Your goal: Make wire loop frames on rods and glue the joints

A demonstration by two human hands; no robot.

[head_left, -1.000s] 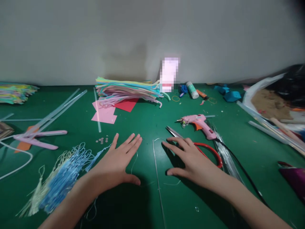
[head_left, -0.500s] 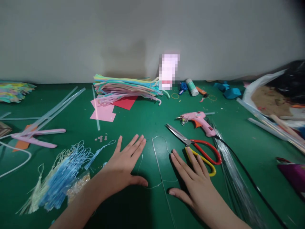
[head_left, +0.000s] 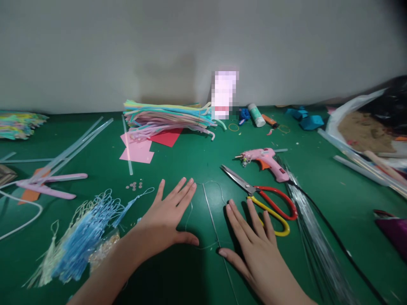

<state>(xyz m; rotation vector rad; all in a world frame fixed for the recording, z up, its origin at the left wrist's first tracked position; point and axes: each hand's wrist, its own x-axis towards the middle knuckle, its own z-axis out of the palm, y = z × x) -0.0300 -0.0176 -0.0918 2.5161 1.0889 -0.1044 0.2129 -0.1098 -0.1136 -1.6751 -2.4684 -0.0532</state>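
Note:
Both hands lie palm down over the green tabletop (head_left: 203, 161), with a wire loop between them. My left hand (head_left: 173, 212) has its fingers spread; its fingertips and thumb rest by the left side of the thin wire loop (head_left: 191, 212). My right hand (head_left: 256, 237) is also flat, fingers stretched out, its fingertips at the loop's right side. A straight thin wire (head_left: 210, 207) crosses the loop from top to bottom, close to my right thumb tip. Scissors (head_left: 251, 186) with one red and one yellow handle lie just beyond my right fingers, partly covered by them.
A pink glue gun (head_left: 269, 163) and a bundle of wires (head_left: 313, 237) lie to the right. Blue and pale tassels (head_left: 84, 237), a bag of beads (head_left: 103, 250) and small discs (head_left: 134, 185) are at left. Pipe cleaners (head_left: 168, 118) lie at the back, near pink paper (head_left: 140, 152).
My right hand has shifted slightly left, its thumb coming closer to the straight wire. My left hand has barely moved and stays flat.

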